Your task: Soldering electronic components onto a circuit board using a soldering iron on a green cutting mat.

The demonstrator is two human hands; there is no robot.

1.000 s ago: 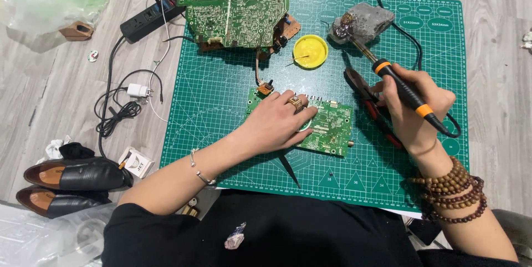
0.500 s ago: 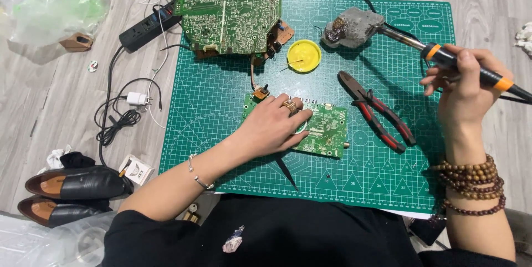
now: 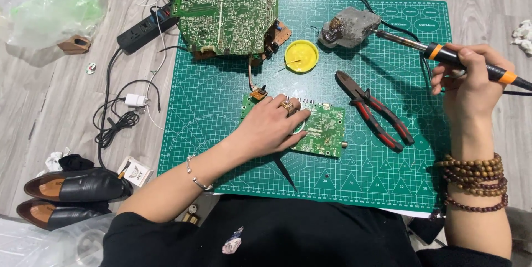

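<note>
My left hand [image 3: 274,125] lies flat on a small green circuit board [image 3: 324,131] in the middle of the green cutting mat [image 3: 210,112], pressing it down. My right hand [image 3: 468,87] holds a soldering iron [image 3: 443,53] with a black and orange handle at the mat's right edge. Its metal tip rests at a grey, lumpy tip-cleaning block [image 3: 349,27] near the mat's far edge. Red-handled pliers [image 3: 374,110] lie between my two hands.
A large green circuit board [image 3: 227,14] sits at the mat's far left corner, beside a round yellow tin [image 3: 301,56]. A black power strip [image 3: 147,26] and cables lie on the wooden floor to the left, with black shoes [image 3: 75,186] near me.
My right hand has carried the soldering iron from over the pliers out to the right, and its tip now rests at the grey block. My left hand has stayed on the small board.
</note>
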